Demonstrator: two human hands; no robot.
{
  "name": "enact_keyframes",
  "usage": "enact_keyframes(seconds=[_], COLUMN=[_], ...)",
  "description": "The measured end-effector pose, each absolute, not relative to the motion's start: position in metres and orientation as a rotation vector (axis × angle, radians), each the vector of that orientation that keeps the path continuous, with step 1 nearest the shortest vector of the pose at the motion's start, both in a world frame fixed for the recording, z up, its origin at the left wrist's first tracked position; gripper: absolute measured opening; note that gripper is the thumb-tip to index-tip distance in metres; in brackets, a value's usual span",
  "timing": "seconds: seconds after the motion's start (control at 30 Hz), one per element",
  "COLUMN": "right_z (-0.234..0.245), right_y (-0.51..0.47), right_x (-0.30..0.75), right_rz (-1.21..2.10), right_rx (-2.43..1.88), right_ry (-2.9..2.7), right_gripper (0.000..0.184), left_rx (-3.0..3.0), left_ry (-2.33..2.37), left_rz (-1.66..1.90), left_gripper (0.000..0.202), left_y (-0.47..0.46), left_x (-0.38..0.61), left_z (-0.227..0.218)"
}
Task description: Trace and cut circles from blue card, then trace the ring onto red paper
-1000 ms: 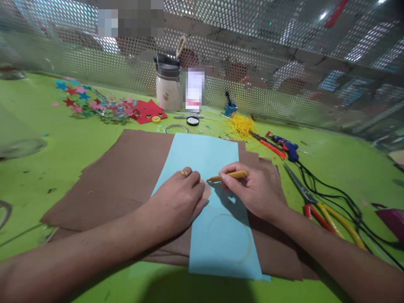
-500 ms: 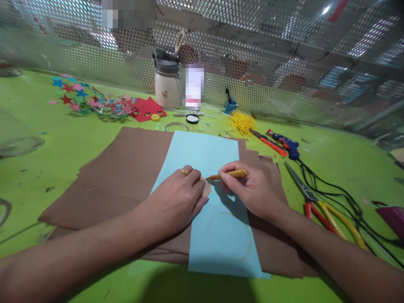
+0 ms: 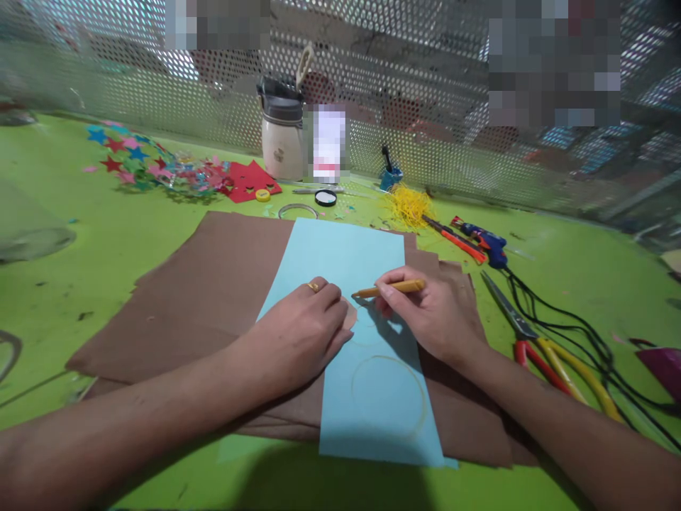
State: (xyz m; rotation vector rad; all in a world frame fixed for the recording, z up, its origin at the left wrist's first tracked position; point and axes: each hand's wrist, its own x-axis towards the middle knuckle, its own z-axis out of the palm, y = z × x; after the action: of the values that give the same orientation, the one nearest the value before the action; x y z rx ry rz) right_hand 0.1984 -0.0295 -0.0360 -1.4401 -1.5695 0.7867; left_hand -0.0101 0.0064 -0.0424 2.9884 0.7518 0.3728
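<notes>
A light blue sheet (image 3: 345, 262) lies on brown paper sheets (image 3: 213, 284) on the green table. My left hand (image 3: 303, 333), with a ring on one finger, presses a small tan round piece (image 3: 350, 317) flat onto the blue sheet; most of that piece is hidden under my fingers. My right hand (image 3: 436, 312) grips a yellow pencil (image 3: 394, 288), whose tip sits at the edge of the round piece. A drawn circle (image 3: 388, 396) shows on the blue sheet nearer to me.
Scissors with red and yellow handles (image 3: 537, 341) and a blue glue gun (image 3: 482, 241) with black cord lie to the right. At the back stand a cream jar (image 3: 281, 142), yellow shreds (image 3: 408, 206), red paper (image 3: 247, 183) and coloured stars (image 3: 133, 160). A perforated metal wall (image 3: 425, 142) closes the far side.
My right hand and the pencil have shifted slightly right and up around the round piece. My left hand has stayed pressed in place.
</notes>
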Motion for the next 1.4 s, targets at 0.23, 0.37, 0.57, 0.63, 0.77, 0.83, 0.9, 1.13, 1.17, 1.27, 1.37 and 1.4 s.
enact_keyframes(seconds=[0.23, 0.37, 0.57, 0.63, 0.77, 0.83, 0.9, 1.13, 1.17, 1.27, 1.37, 1.4], right_z=[-0.04, -0.036, -0.029, -0.03, -0.035, -0.037, -0.038, -0.036, -0.036, -0.037, -0.038, -0.038], right_y=[-0.028, -0.029, -0.03, -0.03, -0.03, -0.03, -0.031, -0.032, -0.032, -0.031, -0.031, -0.031], right_x=[0.21, 0.21, 0.201, 0.199, 0.197, 0.198, 0.198, 0.197, 0.197, 0.197, 0.197, 0.196], right_rz=[0.711, 0.691, 0.631, 0.64, 0.641, 0.657, 0.685, 0.694, 0.702, 0.73, 0.736, 0.734], right_rx=[-1.324, -1.347, -1.404, -1.398, -1.403, -1.403, -1.394, -1.409, -1.407, -1.387, -1.377, -1.38], right_ry=[-1.558, -1.591, -1.672, -1.679, -1.694, -1.693, -1.688, -1.679, -1.675, -1.665, -1.662, -1.662], right_gripper=[0.02, 0.021, 0.018, 0.014, 0.013, 0.014, 0.016, 0.013, 0.013, 0.014, 0.014, 0.013], left_rx=[3.006, 3.015, 3.035, 3.037, 3.042, 3.044, 3.039, 3.056, 3.064, 3.081, 3.102, 3.107], left_ry=[0.721, 0.724, 0.701, 0.707, 0.726, 0.729, 0.732, 0.741, 0.739, 0.729, 0.708, 0.703], left_rz=[0.396, 0.392, 0.406, 0.397, 0.387, 0.387, 0.387, 0.392, 0.393, 0.399, 0.421, 0.421], left_gripper=[0.023, 0.023, 0.022, 0.023, 0.025, 0.024, 0.024, 0.025, 0.025, 0.023, 0.022, 0.022], left_y=[0.007, 0.007, 0.007, 0.006, 0.006, 0.006, 0.005, 0.004, 0.004, 0.005, 0.005, 0.005], left_x=[-0.01, -0.01, -0.01, -0.01, -0.009, -0.009, -0.009, -0.009, -0.009, -0.008, -0.008, -0.008], left_z=[-0.044, -0.045, -0.045, -0.044, -0.045, -0.046, -0.047, -0.047, -0.046, -0.046, -0.047, -0.047])
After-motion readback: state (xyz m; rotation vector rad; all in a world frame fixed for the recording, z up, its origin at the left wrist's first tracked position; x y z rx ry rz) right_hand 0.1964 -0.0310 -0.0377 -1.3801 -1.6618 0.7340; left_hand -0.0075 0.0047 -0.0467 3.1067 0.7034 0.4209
